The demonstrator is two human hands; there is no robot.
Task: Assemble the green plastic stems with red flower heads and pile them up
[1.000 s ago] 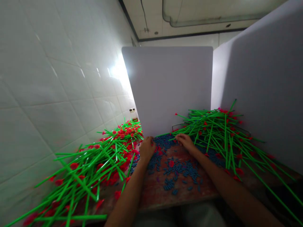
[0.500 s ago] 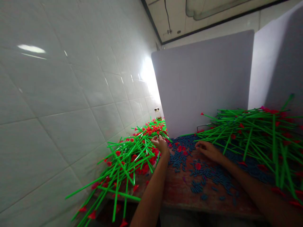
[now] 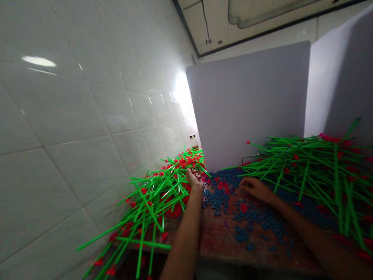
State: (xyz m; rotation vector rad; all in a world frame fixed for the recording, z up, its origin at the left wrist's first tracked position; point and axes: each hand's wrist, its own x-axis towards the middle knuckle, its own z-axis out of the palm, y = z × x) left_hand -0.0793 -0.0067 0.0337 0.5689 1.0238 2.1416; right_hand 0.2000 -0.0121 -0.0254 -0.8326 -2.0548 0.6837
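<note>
My left hand is at the right edge of a pile of green plastic sticks with red cup-shaped pieces. Its thumb points up, apart from the half-bent fingers, and I make out nothing held. On the right, my right hand hovers low over the table, its fingers curled together; whatever they hold, if anything, is too small to name. Small dark blue cylindrical pieces lie scattered between and below both hands. One red piece rests among them.
A second heap of green sticks covers the table's right side. Behind it stands a pale grey partition. White wall tiles close off the left. The worn wooden table edge runs in front, and a jar stands far back.
My left hand has dropped slightly and turned, its thumb now higher and its fingers toward the right. My right hand stays nearly in place. The view has shifted a little.
</note>
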